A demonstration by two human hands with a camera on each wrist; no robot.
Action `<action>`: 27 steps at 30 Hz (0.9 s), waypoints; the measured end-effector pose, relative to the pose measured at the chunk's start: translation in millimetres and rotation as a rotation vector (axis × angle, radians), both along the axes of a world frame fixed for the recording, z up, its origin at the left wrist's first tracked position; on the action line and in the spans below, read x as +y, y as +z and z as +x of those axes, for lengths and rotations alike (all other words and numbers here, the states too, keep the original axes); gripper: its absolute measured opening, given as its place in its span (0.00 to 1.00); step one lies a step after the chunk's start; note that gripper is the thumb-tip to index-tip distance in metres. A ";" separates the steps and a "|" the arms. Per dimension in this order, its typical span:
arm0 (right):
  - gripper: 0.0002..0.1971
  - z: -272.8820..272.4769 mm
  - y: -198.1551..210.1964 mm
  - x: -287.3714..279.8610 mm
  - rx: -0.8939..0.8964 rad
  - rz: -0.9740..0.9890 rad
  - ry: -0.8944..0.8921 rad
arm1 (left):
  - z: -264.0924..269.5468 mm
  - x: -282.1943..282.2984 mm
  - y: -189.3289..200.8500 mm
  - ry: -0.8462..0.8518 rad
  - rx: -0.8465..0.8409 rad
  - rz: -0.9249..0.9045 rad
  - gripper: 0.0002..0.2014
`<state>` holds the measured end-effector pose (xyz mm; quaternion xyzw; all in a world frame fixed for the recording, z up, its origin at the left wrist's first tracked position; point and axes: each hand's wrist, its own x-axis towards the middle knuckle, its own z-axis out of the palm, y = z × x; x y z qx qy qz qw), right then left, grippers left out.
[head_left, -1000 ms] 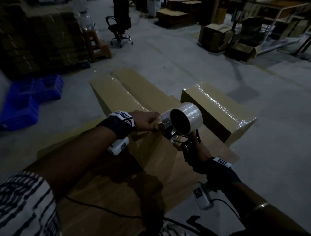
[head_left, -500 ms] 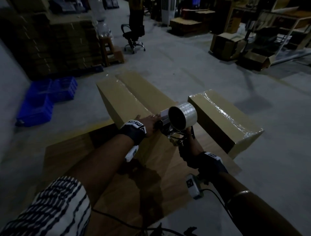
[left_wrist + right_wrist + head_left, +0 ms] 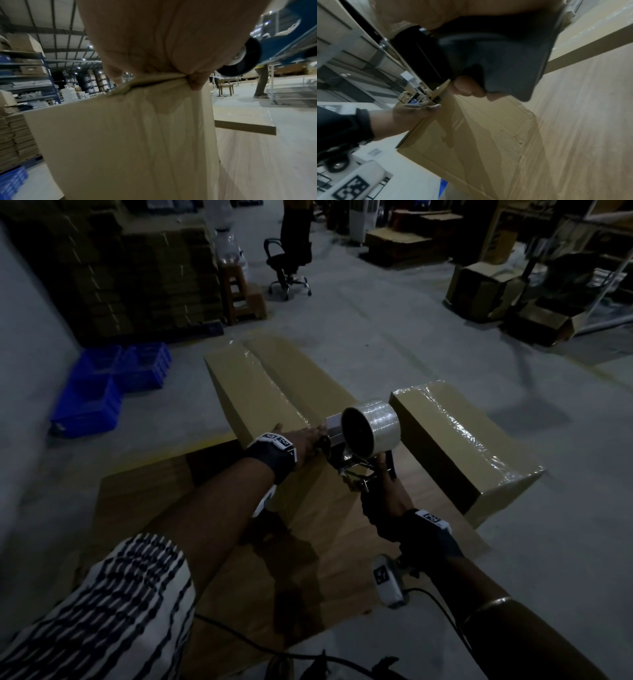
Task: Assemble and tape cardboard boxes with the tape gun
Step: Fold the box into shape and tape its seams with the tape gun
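A long cardboard box (image 3: 260,392) lies on the floor with clear tape along its top seam. My left hand (image 3: 305,440) rests flat on the box's near top edge, fingers straight; in the left wrist view the palm (image 3: 163,40) sits over a tape strip running down the end face (image 3: 154,135). My right hand (image 3: 387,501) grips the handle of the tape gun (image 3: 371,428), whose clear roll stands just right of the left hand at that edge. The right wrist view shows my fingers (image 3: 467,88) curled round the black handle (image 3: 423,56). A second taped box (image 3: 462,446) lies to the right.
Both boxes sit on flat cardboard sheets (image 3: 239,559) on the concrete floor. Blue crates (image 3: 102,392) and stacks of flat cardboard (image 3: 120,268) stand at left. An office chair (image 3: 287,268), a standing person (image 3: 296,227) and a stool (image 3: 243,299) are behind; more boxes (image 3: 479,289) far right.
Both hands and the tape gun keep their place at the near end of the long box. Only the head view has shifted.
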<state>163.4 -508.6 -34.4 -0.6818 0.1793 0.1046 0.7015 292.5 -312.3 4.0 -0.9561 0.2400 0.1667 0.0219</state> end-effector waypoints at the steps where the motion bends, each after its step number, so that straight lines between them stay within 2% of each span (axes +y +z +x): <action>1: 0.56 -0.1 1.3 0.3 -0.004 -0.010 -0.003 | -0.9 -0.5 0.9 0.005 0.003 0.004 0.28; 4: 0.59 -2.5 0.5 -2.9 0.009 -0.076 0.002 | -4.3 -3.4 5.0 0.009 0.015 0.026 0.27; 9: 0.54 -20.3 -6.4 -12.3 0.034 -0.029 0.039 | -5.5 -5.0 6.5 -0.017 0.031 0.059 0.27; 13: 0.59 -17.4 -9.0 -12.3 0.028 -0.025 0.007 | -4.3 -4.7 4.7 -0.020 0.027 0.055 0.27; 16: 0.52 -17.3 -9.1 -13.0 0.024 -0.009 0.014 | -1.8 -4.1 2.3 -0.026 0.016 0.071 0.28; 20: 0.53 -22.4 -6.6 -12.1 0.016 -0.005 0.005 | -2.0 -3.3 0.3 -0.019 0.028 0.062 0.27; 24: 0.43 -24.8 -1.7 -13.3 0.024 -0.025 0.020 | -3.1 -2.3 0.6 -0.023 0.019 0.072 0.27; 27: 0.45 -31.0 -5.4 -18.4 0.058 -0.041 0.033 | -3.3 -4.2 1.9 -0.027 0.038 0.076 0.27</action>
